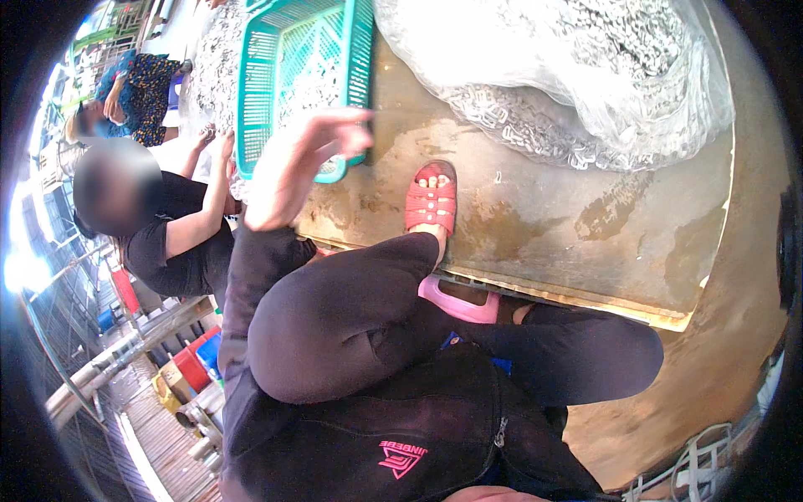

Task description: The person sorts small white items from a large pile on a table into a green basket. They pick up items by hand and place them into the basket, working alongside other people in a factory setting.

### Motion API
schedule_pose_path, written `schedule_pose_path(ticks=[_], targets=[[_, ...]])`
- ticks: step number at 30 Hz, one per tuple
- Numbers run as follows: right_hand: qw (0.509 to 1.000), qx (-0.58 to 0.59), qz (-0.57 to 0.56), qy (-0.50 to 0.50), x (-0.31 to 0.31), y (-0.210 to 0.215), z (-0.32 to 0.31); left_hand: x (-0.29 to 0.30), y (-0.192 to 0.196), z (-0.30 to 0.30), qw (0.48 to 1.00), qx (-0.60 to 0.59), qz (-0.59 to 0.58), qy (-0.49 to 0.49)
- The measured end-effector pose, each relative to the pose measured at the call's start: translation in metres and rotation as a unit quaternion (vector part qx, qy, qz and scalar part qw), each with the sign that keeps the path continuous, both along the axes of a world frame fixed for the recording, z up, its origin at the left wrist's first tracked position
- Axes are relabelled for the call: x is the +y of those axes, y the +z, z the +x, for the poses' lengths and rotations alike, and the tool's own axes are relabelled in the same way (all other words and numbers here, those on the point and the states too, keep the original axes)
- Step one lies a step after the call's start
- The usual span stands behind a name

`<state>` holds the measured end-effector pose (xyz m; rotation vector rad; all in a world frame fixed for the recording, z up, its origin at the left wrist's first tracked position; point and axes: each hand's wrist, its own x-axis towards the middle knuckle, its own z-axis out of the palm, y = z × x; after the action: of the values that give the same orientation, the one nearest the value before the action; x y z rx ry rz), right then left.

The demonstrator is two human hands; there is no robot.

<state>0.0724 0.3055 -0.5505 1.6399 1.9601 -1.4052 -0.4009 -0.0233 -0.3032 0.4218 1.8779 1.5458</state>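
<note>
black clothing (393, 435) with a pink emblem fills the bottom of the view, and above it a bent knee in black trousers (335, 326) rises toward the camera. just beyond, a foot in a red sandal (432, 201) rests on a wet, stained metal tabletop (569, 217), with a pink stool edge (456, 301) under the leg. the left hand (293, 167), in a dark sleeve, is raised over the table's near edge; its fingers are loosely spread and slightly curled, holding nothing, the fingertips just at the rim of a teal plastic basket (293, 67). the right hand is out of sight. the basket lies on the table, with small silvery fish showing through its lattice. farther right, a clear plastic sheet (552, 50) covers a heap of the same fish. to the left, another person in black (184, 234) leans toward the table.
</note>
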Motion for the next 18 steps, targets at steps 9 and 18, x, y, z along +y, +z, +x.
schedule_pose_path(ticks=[9, 18], targets=[[0.904, 0.371, -0.043, -0.208, 0.030, 0.109, -0.054, 0.121, -0.006, -0.059, 0.765, 0.577, -0.177, -0.225], [0.945, 0.197, -0.070, -0.253, -0.019, 0.196, -0.029, 0.228, -0.168, -0.073, 0.588, 0.739, -0.286, -0.164]])
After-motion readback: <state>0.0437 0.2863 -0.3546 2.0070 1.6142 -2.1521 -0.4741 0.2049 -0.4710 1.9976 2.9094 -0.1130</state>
